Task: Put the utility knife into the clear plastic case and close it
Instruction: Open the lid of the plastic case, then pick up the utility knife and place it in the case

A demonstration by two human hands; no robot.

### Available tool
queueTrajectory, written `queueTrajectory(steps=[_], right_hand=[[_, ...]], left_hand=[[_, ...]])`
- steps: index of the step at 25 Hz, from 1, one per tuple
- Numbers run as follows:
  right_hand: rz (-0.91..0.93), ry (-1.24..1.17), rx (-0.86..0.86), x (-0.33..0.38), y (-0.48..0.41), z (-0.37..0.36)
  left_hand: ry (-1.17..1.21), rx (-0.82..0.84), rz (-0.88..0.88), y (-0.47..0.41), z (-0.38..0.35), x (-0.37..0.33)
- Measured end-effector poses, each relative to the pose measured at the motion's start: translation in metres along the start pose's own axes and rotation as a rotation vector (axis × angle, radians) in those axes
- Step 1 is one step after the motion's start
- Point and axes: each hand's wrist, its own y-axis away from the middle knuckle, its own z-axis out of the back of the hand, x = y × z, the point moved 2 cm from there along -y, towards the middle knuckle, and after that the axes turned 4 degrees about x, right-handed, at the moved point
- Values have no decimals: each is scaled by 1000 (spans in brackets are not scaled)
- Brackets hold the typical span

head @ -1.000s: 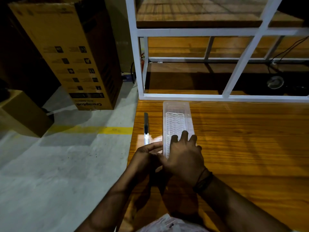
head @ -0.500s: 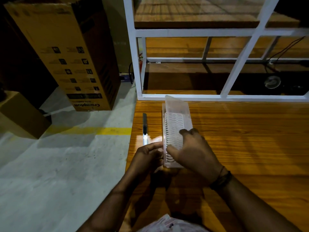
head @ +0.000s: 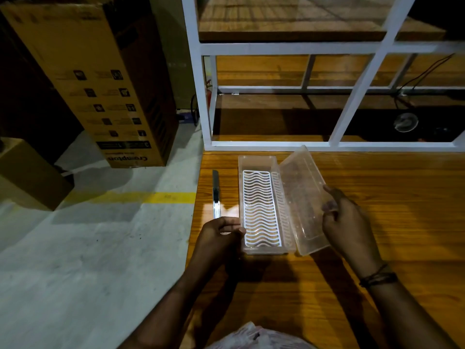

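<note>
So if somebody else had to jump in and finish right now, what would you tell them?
Left hand: steadying the near left corner of the clear plastic case, fingers curled on its edge.
Right hand: holding the lid, swung open to the right.
Utility knife: lying on the wooden table just left of the case, not held.
Done: case is open; the white wavy tray inside has nothing on it.
Left: pick up the knife, lay it in the case, close the lid.

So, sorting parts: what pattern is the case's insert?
White wavy slats on the insert, clearest in the head view.
</note>
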Motion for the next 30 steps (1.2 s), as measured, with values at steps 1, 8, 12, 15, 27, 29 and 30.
queueTrajectory(steps=[1, 8, 12, 15, 27, 29, 30], right_hand=[[-24, -6, 10, -9, -1, -6], [-111, 144, 129, -47, 3, -41], [-125, 270, 123, -50, 8, -48], [-133, 397, 121, -48, 8, -49], [-235, 448, 175, -45, -1, -45], [-202, 458, 113, -45, 1, -44], [-171, 460, 67, -45, 3, -43]], left_hand=[[9, 2, 3, 0, 1, 0], [40, 5, 4, 0, 4, 3], [49, 5, 0, 1, 4, 3], [56, 5, 7, 1, 4, 3], [82, -2, 5, 4, 5, 2], [57, -18, -9, 4, 7, 2], [35, -51, -19, 3, 9, 3]])
